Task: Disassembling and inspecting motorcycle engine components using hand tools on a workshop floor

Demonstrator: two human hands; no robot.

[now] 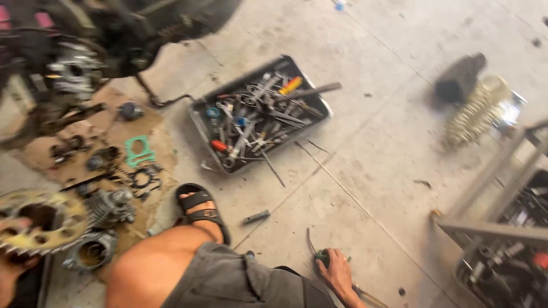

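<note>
Two hands show here, one at each bottom side of the view. The left hand (pixel 12 268) is at the bottom left corner and its grip is closed on the edge of a big sprocket (pixel 41 221), a flat gold metal ring with sharp teeth all round and holes cut through it. I think the sprocket is stiff, hard and a bit heavy, and maybe greasy, so the flat part between the holes looks the safest place to hold, away from the teeth. The right hand (pixel 338 272) is low on the concrete floor (pixel 365 171), near the bottom edge, with its fingers curled over a small dark green round thing (pixel 323 256). It is too blurry to tell what that thing is or how tight the hold is; a thin wire seems to curl up from it.

Just beside the sprocket lie grey metal engine parts (pixel 105 208), round and ribbed, on a brown sheet of cardboard (pixel 123 134). A thin green gasket (pixel 140 151) lies flat there too. It looks soft and easy to tear. Near the middle of the floor sits a black tray (pixel 197 122) full of shiny tools. A foot in a black sandal (pixel 201 210) rests between the cardboard and the tray
</note>
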